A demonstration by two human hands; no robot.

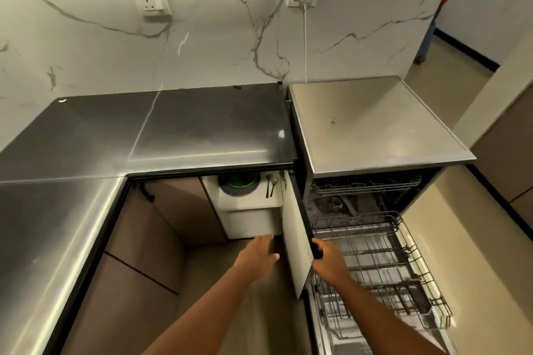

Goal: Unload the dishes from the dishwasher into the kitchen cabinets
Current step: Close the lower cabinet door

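Under the counter (173,130), cabinet (248,204) holds plates (238,181) (spoons (271,186) beside) — right hand (328,258) grips door (297,239), left hand (256,253) spread.

Two bare forearms came up from the bottom edge of the head view, with no sleeve, watch, bracelet or glove showing on either. The left hand (257,253) showed its back, and one pale thumbnail was visible at its right side. The right hand (328,259) likewise showed its back; no ring could be made out on either hand.
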